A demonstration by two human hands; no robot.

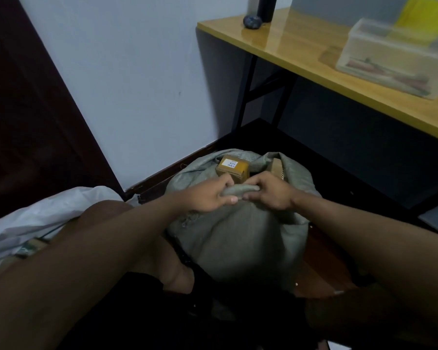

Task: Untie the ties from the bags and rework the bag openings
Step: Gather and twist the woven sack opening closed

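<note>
Forearms fill the bottom of view, both converging on the bag (pixel 240 238), a grey-green woven sack standing on the floor at centre frame, approx. 12 o'clock from the person.

Grip: left hand (pixel 213 195) and right hand (pixel 273 193) both clamped on the near rim (pixel 242 192) of the bag mouth, fingers curled over the edge, thumbs on the outside face. Hands are just beside each other, almost touching, w/ a short rolled or bunched stretch of rim between them. That stretch runs 9-to-3 across the view.

Bag mouth is already apart; no tie visible anywhere on it, so judged untied. Inside, beyond the hands at 12 o'clock: a box (pixel 232 166) w/ a white label, and a second carton edge (pixel 276 168) at about 1 o'clock, partly hidden by cloth.

Key relation: gripped rim lies along the 9–3 line, opening lies behind it toward 12. Neither hand is clearly nearer; both sit level on the rim. Judgement: step in hand is reworking the opening, i.e. rolling or folding the near rim. Next move likely needs both hands to work together along that axis, or part toward 9 and 3.

Risk: far rim is slack and may slump over the boxes.

Second bag (pixel 36 218), white, lies at 9 o'clock, untouched. Table (pixel 314 54) at 1–2 o'clock, not involved.
</note>
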